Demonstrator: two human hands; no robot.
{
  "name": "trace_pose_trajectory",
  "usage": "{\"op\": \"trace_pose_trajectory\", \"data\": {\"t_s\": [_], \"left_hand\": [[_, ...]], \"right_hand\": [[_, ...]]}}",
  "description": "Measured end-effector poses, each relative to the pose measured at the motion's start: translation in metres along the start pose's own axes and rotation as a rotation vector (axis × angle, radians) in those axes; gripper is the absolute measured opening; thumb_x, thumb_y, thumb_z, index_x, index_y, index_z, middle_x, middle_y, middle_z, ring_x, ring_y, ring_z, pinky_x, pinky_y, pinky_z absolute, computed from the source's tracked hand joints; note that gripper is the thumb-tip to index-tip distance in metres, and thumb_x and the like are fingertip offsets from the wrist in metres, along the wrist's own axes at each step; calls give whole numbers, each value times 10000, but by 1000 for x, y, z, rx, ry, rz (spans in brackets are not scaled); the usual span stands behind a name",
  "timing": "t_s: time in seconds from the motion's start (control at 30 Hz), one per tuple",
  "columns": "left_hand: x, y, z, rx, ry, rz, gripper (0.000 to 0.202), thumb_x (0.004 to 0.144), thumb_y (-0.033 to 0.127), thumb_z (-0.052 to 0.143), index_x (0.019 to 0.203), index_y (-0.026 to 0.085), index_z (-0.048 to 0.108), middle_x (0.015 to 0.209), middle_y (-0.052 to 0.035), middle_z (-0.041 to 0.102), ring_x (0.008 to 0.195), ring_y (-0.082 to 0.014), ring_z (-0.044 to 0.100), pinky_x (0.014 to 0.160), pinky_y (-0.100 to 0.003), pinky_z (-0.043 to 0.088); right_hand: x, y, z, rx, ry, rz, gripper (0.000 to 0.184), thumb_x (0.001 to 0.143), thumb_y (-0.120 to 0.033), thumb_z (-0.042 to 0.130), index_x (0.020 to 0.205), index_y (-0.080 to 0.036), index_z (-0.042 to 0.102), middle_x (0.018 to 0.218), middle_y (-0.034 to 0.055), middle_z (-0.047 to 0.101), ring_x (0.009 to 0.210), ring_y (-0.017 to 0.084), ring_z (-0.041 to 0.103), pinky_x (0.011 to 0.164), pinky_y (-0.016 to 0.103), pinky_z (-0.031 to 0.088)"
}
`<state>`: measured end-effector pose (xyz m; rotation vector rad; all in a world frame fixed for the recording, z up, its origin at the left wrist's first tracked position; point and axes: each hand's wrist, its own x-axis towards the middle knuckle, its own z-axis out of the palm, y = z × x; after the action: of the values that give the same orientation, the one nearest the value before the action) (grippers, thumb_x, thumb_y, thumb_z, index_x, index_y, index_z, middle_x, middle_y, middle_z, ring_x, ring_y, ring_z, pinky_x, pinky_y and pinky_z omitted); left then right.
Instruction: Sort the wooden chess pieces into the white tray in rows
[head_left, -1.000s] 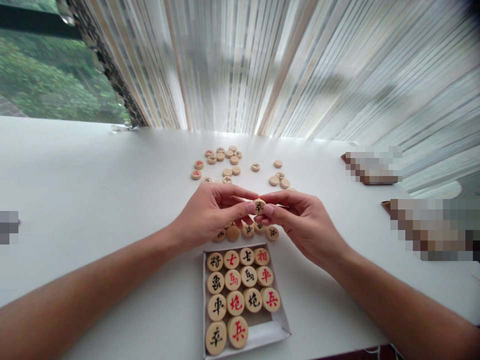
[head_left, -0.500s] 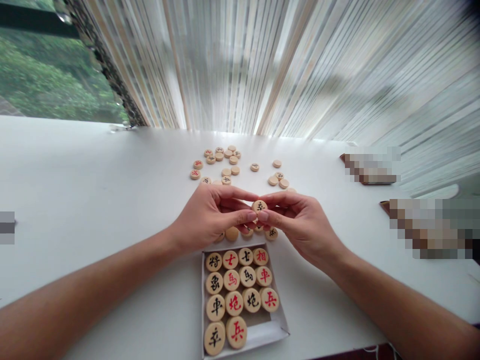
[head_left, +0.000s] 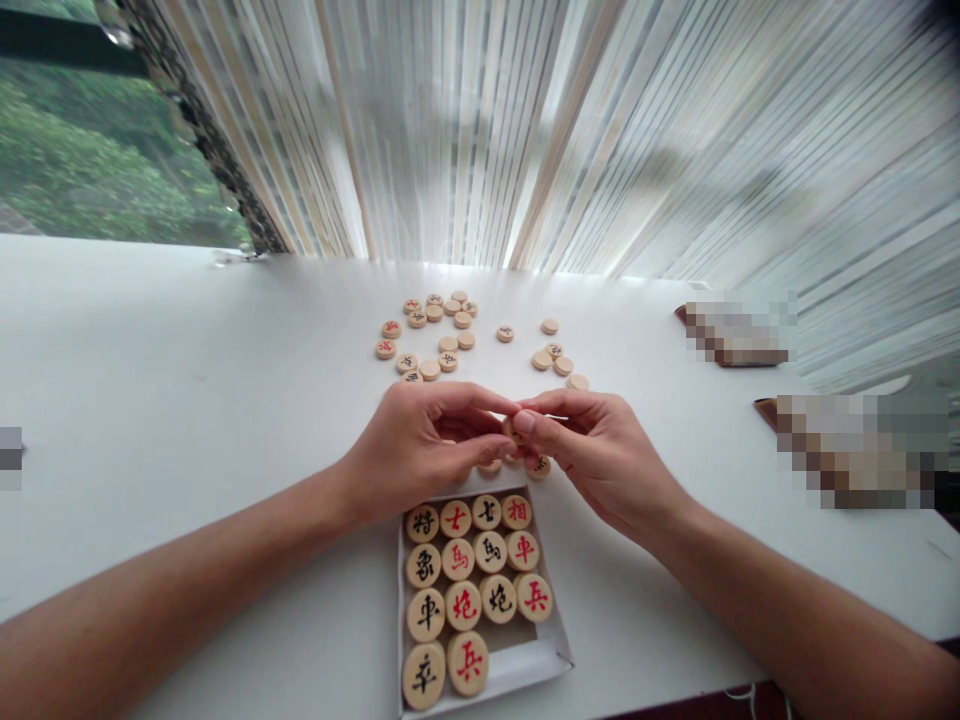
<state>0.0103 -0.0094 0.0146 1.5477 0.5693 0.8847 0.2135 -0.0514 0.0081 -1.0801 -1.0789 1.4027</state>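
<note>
Beyond the white box (head_left: 566,660), the right hand (head_left: 611,440) pinches a xiangqi piece (head_left: 510,432), the left hand (head_left: 412,440) half-curled, hold unclear, with fourteen boxed pieces (head_left: 496,599) showing, a near-right gap (head_left: 516,635) unfilled, and loose pieces (head_left: 448,344) farther off.

We see a white bench (head_left: 187,400) running back to a pale striped curtain (head_left: 450,130), with soft daylight coming through it. At left, past a dark patterned edging (head_left: 215,160), a window (head_left: 112,130) shows us green trees (head_left: 75,170) outside.
</note>
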Motion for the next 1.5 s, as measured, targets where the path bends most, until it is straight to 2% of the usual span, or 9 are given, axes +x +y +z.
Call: {"op": "trace_pose_trajectory", "data": {"t_s": [0.13,0.3,0.5,0.63,0.73,0.9,1.07,1.27,1.5], "left_hand": [[1,-1,-2,-21,61,-7,228,830,128,871,1053,122,824,954,-84,869,866,-222,855,797,-267,717],[2,-1,-3,-28,83,-36,253,833,163,882,1074,114,821,940,-92,867,803,-222,849,771,-300,727],[2,-2,-2,-4,42,-7,226,845,127,847,1071,131,833,983,-95,866,847,-215,848,786,-277,721],[0,-1,1,-28,-1,4,193,871,89,805,1059,128,825,938,-79,864,790,-179,839,716,-215,700],[0,0,2,-32,-19,2,191,877,83,797,1062,129,813,942,-80,863,804,-179,841,704,-202,693],[1,1,0,-2,-49,28,203,866,82,809,1064,123,790,951,-85,862,832,-185,847,763,-220,702],[1,0,-3,-29,-72,34,190,861,98,834,1036,128,767,920,-78,863,841,-189,851,759,-209,695],[0,-6,-3,-50,-23,29,212,848,111,857,1041,117,771,922,-86,865,819,-203,854,740,-214,696],[3,-5,-3,-77,10,54,228,811,49,866,1017,127,805,910,-57,868,813,-164,847,755,-170,685]], "right_hand": [[0,-1,0,55,-37,10,268,791,-377,960,1002,-228,888,876,66,845,746,166,745,737,306,619],[-1,-2,2,68,-37,29,363,704,-327,1015,1027,-240,875,935,64,850,848,205,779,824,359,642],[-1,0,3,66,-6,32,426,569,-265,1070,924,-214,840,865,41,835,775,185,774,721,302,638],[-1,0,2,73,18,30,400,527,-217,1078,836,-197,825,727,11,793,625,135,713,562,223,557],[-1,-1,1,67,6,12,342,559,-215,1068,801,-190,828,685,9,779,578,113,686,540,202,538],[0,-1,1,25,-7,-12,291,611,-268,1054,797,-195,843,694,28,789,599,144,708,553,242,565],[-2,-2,1,-13,-52,-52,186,755,-318,986,852,-205,874,724,39,807,637,145,723,605,250,590],[-2,-6,1,-40,-85,-86,243,732,-302,1001,930,-206,899,762,56,824,664,147,739,644,237,621],[-3,-6,2,3,-103,-115,290,731,-227,998,1002,-247,898,839,48,850,764,143,786,733,208,648]]}}
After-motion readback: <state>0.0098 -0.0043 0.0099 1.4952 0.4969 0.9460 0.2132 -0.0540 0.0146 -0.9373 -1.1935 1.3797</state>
